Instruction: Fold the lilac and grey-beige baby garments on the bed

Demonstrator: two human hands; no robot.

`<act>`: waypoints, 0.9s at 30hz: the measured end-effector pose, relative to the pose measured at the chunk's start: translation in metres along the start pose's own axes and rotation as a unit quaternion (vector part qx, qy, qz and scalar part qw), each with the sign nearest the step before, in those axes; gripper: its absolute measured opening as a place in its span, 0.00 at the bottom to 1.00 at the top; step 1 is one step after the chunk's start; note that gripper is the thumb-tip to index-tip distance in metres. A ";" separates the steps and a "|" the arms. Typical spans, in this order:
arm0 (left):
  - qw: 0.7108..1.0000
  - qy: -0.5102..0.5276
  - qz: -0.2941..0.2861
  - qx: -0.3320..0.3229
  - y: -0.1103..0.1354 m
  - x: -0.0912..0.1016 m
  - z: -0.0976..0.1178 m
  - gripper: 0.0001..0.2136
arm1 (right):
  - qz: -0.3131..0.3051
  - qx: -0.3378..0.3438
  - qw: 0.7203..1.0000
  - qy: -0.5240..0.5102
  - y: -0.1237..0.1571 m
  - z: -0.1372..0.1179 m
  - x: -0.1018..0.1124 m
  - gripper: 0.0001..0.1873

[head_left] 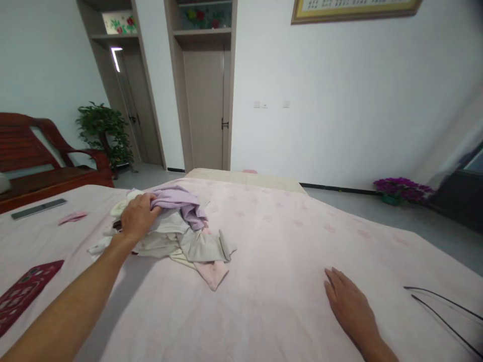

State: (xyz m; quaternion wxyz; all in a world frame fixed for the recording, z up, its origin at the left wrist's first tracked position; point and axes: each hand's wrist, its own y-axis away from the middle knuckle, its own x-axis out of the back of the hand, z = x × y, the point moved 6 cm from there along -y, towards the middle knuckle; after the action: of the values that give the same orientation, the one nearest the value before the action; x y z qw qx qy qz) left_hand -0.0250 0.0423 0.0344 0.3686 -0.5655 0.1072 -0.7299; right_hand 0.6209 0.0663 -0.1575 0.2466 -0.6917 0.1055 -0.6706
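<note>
A pile of clothes (188,241) lies on the pink bed sheet (287,236), left of centre. My left hand (138,216) reaches out over it and grips a lilac garment (184,201) at the top of the pile. Beige, white and pale pink pieces spread out beneath. My right hand (349,299) lies flat on the sheet at the lower right, fingers slightly apart, holding nothing.
A dark red patterned item (26,291) lies at the bed's left edge, with a grey remote (37,208) and a small pink cloth (73,217) farther back. Black cables (445,309) cross the lower right. A wooden bench (45,171), potted plant (105,130) and doors stand behind.
</note>
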 end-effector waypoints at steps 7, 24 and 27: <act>0.957 0.267 0.107 0.036 -0.026 0.038 0.055 0.13 | 0.011 0.005 1.000 -0.024 0.001 0.001 0.001 0.25; 0.845 0.181 -0.382 -0.327 0.157 -0.071 0.158 0.20 | 0.016 -0.095 0.970 -0.221 0.004 -0.002 0.019 0.27; 0.881 0.072 -0.326 -0.334 0.162 -0.094 0.123 0.34 | -0.064 -0.025 0.967 -0.246 -0.004 -0.051 0.022 0.31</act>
State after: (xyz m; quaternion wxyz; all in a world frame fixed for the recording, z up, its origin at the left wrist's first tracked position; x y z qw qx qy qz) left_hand 0.1617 0.0223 -0.0876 -0.1098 -0.6042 0.1809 -0.7682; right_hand 0.5717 0.0492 -0.1374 0.2038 -0.8467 0.0140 -0.4913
